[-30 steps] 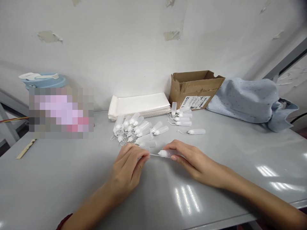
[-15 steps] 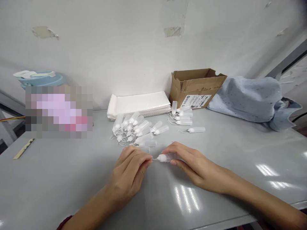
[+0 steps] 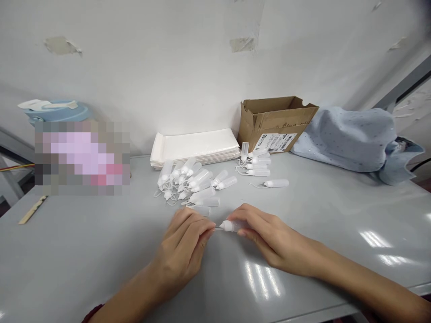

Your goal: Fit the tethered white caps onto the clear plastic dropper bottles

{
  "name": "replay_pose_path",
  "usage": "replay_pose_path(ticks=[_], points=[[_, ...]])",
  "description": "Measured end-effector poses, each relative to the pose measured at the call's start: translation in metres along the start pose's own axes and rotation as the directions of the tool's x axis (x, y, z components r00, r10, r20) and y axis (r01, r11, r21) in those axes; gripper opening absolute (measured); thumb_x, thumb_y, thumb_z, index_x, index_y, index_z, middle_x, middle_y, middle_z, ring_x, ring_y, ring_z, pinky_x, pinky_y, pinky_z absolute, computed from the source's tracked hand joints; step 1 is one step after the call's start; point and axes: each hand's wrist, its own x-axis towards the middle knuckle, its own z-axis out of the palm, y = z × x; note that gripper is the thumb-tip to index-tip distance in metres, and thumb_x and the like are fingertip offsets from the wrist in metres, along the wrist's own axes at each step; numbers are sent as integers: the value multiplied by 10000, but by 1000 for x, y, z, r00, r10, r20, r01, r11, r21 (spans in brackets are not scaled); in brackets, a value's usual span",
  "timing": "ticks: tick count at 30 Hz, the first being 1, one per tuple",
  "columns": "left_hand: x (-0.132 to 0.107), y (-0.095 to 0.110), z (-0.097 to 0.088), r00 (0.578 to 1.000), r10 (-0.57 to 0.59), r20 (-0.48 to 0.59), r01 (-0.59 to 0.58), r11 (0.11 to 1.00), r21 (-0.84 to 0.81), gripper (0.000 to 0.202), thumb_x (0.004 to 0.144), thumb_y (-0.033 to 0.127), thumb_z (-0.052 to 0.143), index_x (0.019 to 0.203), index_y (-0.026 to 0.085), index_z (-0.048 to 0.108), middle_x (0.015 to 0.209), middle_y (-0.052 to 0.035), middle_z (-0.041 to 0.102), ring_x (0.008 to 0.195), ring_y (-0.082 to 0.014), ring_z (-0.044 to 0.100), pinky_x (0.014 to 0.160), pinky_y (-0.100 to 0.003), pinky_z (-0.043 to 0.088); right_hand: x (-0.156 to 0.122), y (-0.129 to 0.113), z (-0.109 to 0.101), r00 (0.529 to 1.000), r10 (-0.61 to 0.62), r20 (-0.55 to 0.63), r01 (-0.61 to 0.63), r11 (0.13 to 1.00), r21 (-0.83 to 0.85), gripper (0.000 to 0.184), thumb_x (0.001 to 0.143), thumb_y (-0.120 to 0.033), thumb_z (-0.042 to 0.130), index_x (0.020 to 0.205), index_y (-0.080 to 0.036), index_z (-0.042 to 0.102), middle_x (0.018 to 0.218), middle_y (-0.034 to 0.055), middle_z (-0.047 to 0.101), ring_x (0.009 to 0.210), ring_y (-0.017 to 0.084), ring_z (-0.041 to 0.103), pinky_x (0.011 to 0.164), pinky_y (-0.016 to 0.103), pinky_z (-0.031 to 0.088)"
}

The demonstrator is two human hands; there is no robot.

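My right hand (image 3: 266,235) is wrapped around a small translucent needle-tip bottle (image 3: 230,225) lying sideways just above the grey table (image 3: 101,251). My left hand (image 3: 184,249) pinches at the thin needle tip of that bottle with curled fingers; what sits between its fingertips is too small to make out. Just beyond my hands lies a heap of several like bottles (image 3: 193,181). A smaller row of bottles (image 3: 259,168) lies further right, with a single bottle (image 3: 276,183) beside it.
A stack of white bags (image 3: 195,147) lies against the wall. An open cardboard box (image 3: 276,121) stands to its right, then a blue-grey cloth bundle (image 3: 353,139). A blue container (image 3: 54,110) and a blurred patch sit at the far left.
My hands have drawn closer together, so the gap along the needle between the left fingertips and the bottle has shrunk. Both hands have dropped slightly toward me.
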Motion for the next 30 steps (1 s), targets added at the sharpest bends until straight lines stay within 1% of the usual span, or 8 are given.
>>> replay_pose_path(ticks=[4,9,13,19,23,25,30], points=[[-3,1,2,1000,-22,8,22,1000,5,192,812,-22,518,918,130,569,720,-45,605,684,-166,504,608,-322,434,1,1,4,1000,-21,-11,21,1000,-19,221,939,-132,339,1131,-148,446,983,103,552,845,179,557,734,326,501],[-5,1,2,1000,-7,23,7,1000,25,194,803,-38,521,900,125,566,714,-51,604,686,-173,498,607,-329,425,0,3,8,999,-34,-19,33,999,-13,241,936,-128,344,1158,-153,434,1015,116,562,877,187,569,753,339,510],[-3,2,1,1000,4,26,-5,999,33,197,800,-35,531,913,124,565,721,-53,611,699,-178,508,620,-333,425,0,3,8,998,-59,-31,59,998,-13,241,938,-130,338,1157,-140,437,1014,120,562,877,182,568,756,333,511],[-1,1,-1,998,-20,53,16,997,80,212,788,0,574,963,119,567,716,-54,610,696,-187,520,632,-345,418,2,6,4,989,-108,-99,98,990,-100,208,931,-126,357,1108,-132,467,975,115,575,854,184,555,745,341,512],[0,0,-2,999,-21,28,19,995,95,177,790,2,570,912,130,571,693,-40,606,673,-175,517,620,-331,408,2,6,4,989,-106,-107,91,986,-137,210,927,-121,361,1107,-142,466,998,118,577,869,199,556,753,366,508],[0,0,-2,999,-14,34,10,995,97,164,790,-2,562,879,135,570,703,-40,611,678,-174,523,621,-326,407,2,6,5,989,-97,-107,81,986,-147,204,926,-126,367,1101,-146,470,998,118,579,878,206,558,757,376,505],[1,0,-2,999,-4,48,-1,994,109,155,800,7,545,864,147,566,706,-33,609,685,-171,524,634,-323,410,2,6,4,990,-96,-104,77,982,-175,201,938,-164,384,1114,-135,477,983,113,598,872,200,566,757,365,507]])
